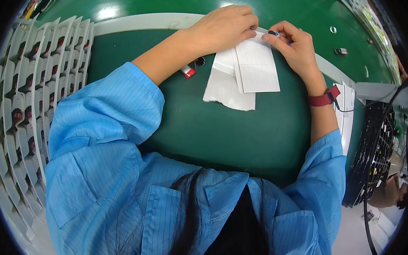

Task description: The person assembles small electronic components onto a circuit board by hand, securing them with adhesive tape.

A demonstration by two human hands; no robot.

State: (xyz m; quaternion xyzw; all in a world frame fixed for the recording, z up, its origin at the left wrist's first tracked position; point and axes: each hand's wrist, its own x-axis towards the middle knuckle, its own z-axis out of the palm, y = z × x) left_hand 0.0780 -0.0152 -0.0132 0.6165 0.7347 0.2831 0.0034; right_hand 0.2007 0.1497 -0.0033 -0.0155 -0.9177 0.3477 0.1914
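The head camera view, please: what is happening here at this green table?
A person in a blue coat works with both bare hands at the far edge of the green table. The left hand presses on the white sheets, and the right hand pinches a small dark part at their top edge. A small red and white part lies beside the left forearm. White slotted trays stand on the left.

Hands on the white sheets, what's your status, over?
Left hand pressing on white sheets. Right hand pinching a small dark part at their top edge. Nothing blocking.
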